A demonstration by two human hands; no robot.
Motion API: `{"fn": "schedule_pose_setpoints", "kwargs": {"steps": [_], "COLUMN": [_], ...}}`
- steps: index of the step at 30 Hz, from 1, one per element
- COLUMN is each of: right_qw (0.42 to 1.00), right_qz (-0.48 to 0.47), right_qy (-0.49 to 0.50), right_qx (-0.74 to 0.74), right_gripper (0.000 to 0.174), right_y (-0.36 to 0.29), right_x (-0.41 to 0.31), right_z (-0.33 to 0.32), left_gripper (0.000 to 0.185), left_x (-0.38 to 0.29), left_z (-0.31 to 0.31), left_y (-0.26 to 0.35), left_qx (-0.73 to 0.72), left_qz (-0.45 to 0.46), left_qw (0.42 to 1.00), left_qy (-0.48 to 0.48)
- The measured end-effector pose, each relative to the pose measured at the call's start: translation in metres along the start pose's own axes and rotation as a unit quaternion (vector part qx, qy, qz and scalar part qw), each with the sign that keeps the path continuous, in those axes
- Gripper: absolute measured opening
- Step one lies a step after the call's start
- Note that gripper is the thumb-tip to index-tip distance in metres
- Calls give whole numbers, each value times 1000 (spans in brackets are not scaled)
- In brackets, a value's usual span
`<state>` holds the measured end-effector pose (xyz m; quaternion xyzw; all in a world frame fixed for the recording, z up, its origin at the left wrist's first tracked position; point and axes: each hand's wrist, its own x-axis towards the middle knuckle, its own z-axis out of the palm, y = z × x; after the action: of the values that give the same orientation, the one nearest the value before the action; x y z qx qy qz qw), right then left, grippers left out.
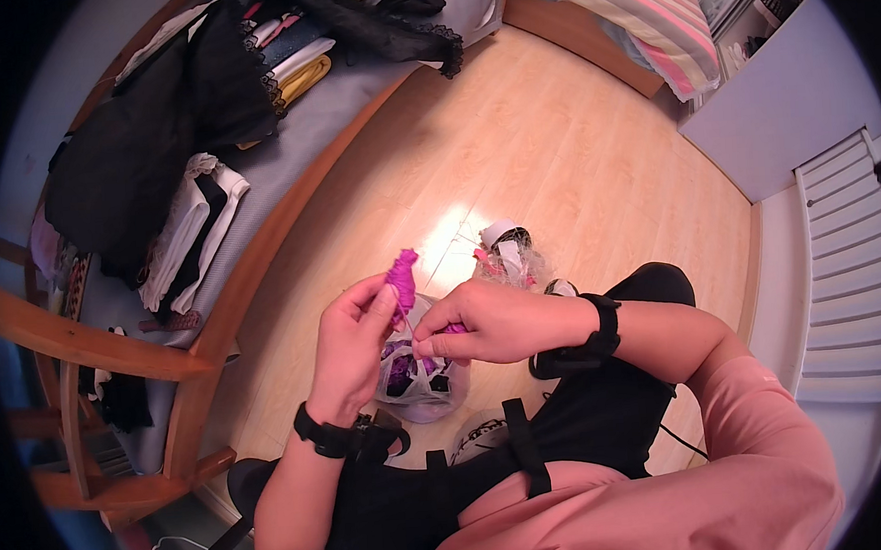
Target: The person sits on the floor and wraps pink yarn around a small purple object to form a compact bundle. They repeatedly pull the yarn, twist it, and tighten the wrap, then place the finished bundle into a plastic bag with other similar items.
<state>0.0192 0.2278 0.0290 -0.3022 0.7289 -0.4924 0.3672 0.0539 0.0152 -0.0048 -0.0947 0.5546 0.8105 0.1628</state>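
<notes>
Between the thumb and fingers of my left hand point(358, 335) is an upright bundle of purple cord point(403, 277), wound tightly around itself. A thin strand runs down from it to my right hand point(480, 321), where thumb and forefinger pinch it. More purple material shows within the curl of my right hand, partly hidden by the fingers. Below both hands, a clear plastic bag point(424, 395) holds purple and dark items that I cannot make out fully. Each wrist wears a black band with a device.
A wooden-framed daybed point(315, 169) on the left carries folded clothes and a black garment point(135, 156). Beyond my right hand, a bundle of clear wrap with white and pink pieces point(510, 253) lies on the wood floor point(553, 142). A white radiator point(844, 276) stands along the right wall.
</notes>
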Motion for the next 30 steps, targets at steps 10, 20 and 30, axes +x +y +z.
{"fn": "schedule_pose_setpoints", "kwargs": {"steps": [10,20,30], "right_qw": [984,984,982], "right_qz": [116,88,86], "right_qy": [-101,-102,-125], "right_qx": [89,116,108], "right_gripper": [24,27,28], "right_y": [3,-6,-4], "right_x": [4,5,2], "right_z": [-45,-25,-24], "left_gripper": [20,20,21], "left_x": [-14,-8,-5], "left_z": [-16,-15,-10], "left_y": [33,37,27], "left_qx": [108,-52,123], "left_qz": [-76,-55,-37], "left_qw": [964,995,988], "left_qy": [-231,-71,-81]}}
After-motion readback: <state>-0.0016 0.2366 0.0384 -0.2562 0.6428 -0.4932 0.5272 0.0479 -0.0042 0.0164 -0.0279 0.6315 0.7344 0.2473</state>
